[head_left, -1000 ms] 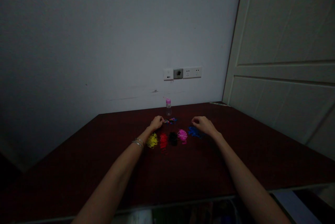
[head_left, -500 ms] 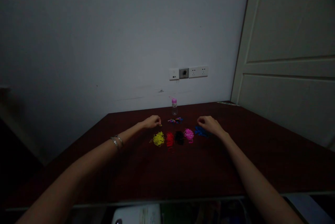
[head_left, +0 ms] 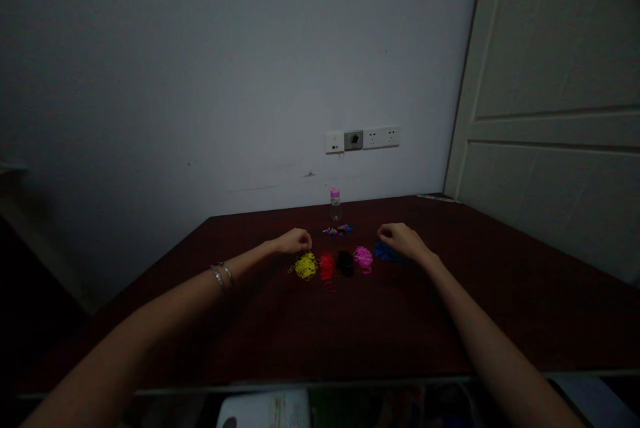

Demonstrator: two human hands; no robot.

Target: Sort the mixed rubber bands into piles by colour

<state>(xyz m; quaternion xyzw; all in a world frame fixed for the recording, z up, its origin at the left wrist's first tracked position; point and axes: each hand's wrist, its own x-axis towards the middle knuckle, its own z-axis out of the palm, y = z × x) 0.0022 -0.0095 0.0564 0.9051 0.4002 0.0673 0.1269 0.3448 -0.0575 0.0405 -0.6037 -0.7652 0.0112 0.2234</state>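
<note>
Left hand (head_left: 294,241): fingers curled in toward the thumb, fingertips just beyond the pile of thin, bright yellow, rubbery-looking loops (head_left: 305,267). Cannot tell whether a loop is pinched there; too small and dim. Right hand (head_left: 404,240): thumb and fingers bent close together beside the heap of deep blue, rubbery-looking strands (head_left: 386,252), partly over it. Nothing clear at its fingertips; cannot tell if they hold anything.

Change: a second ago the left fingers were at the small, loose pile of mixed-colour pieces (head_left: 338,231). Half a second ago they were off it, a yellowish speck at the tips. Now they are lower, close by the yellow. Right hand has kept its place by the blue.

Reading: left-hand work seems to have passed from mixed pile to yellow pile; right hand looks parked.

Between the two grips, nearer the wearer: a red clump of thin loops (head_left: 327,267), a tight black clump (head_left: 345,263), a bright pink tangle of loops (head_left: 363,257). Mixed pieces lie right of the left fingertips and farther out. Beyond them, upright, a small clear bottle with a pink cap (head_left: 335,205).
</note>
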